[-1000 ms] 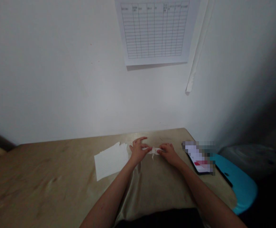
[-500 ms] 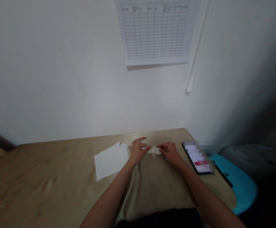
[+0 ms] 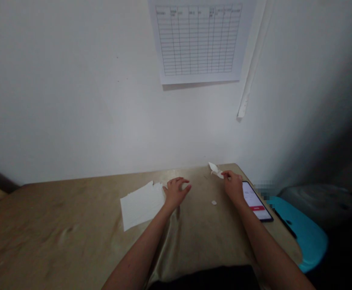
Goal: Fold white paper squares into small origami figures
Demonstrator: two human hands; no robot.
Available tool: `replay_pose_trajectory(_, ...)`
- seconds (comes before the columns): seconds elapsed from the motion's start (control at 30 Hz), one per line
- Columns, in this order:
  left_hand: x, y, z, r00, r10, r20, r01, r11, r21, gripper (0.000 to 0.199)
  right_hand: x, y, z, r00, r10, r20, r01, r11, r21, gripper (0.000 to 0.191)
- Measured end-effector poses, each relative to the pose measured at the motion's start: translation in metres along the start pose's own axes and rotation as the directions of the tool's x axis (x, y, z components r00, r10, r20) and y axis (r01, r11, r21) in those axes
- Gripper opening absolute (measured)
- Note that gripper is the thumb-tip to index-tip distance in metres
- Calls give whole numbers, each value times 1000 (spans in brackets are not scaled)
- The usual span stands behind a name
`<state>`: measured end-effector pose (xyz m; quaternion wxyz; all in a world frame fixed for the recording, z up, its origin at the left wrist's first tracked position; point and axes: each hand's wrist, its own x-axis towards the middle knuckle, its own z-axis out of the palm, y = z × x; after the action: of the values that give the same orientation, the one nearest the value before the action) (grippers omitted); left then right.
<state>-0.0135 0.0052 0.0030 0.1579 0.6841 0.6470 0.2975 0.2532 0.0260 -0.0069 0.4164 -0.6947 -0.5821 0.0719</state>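
Note:
Between the fingertips of my right hand (image 3: 233, 186) is a small, twisted piece of white paper (image 3: 215, 169), held near the table's back edge. My left hand (image 3: 175, 192) is over the table with its fingers apart and nothing in them. Just left of it lies a larger white paper sheet (image 3: 142, 205) with a ragged, torn top edge; the hand partly covers its right corner. A tiny white scrap (image 3: 214, 202) rests on the table between my two forearms.
A phone (image 3: 259, 205) with a lit screen lies beside my right wrist. A brown, wrinkled cover spreads over the table (image 3: 57, 233). Behind it rises a white wall with a printed chart (image 3: 200, 44). Past the right edge stands a turquoise object (image 3: 311, 237).
My right hand has moved right and away from me, carrying the piece of paper. My left hand has let go of it. A small scrap now lies on the table.

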Motion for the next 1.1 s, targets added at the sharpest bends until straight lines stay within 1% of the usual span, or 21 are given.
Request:
replay_pose_trajectory(0.1, 1, -2, 1, 1000, -6, 18, 5, 1000, 13, 24, 7, 5, -7, 997, 76, -24, -78, 988, -131, 33)
replay_pose_trajectory(0.2, 1, -3, 2, 999, -20, 43, 19, 1000, 23, 21, 7, 5, -10, 987, 161, -14, -160, 959, -235, 32)
replay_pose_trajectory(0.3, 1, -3, 1, 998, -24, 49, 23, 1000, 19, 20, 5, 5, -11, 979, 202, -9, -194, 923, -331, 35)
replay_pose_trajectory(0.4, 0, -1, 0, 999, -27, 44, 27, 1000, 13, 19, 4, 9, -11, 983, 185, -24, -179, 906, -383, 37)
replay_pose_trajectory(0.5, 0, -1, -1, 998, -31, 52, 31, 999, 12, 18, 4, 14, -13, 986, 157, -64, -170, 901, -400, 36)
replay_pose_trajectory(0.67, 1, -4, 1, 998, -27, 48, 26, 1000, 11, 18, 2, 18, -16, 986, 120, -115, -159, 881, -445, 35)
replay_pose_trajectory(0.9, 2, -6, 1, 998, -17, 58, 16, 1000, 24, 22, -2, 14, -20, 986, 107, -131, -158, 859, -487, 38)
replay_pose_trajectory(1.1, 1, -5, -1, 997, -21, 70, 18, 999, 33, 20, -2, 15, -19, 987, 110, -116, -154, 851, -502, 34)
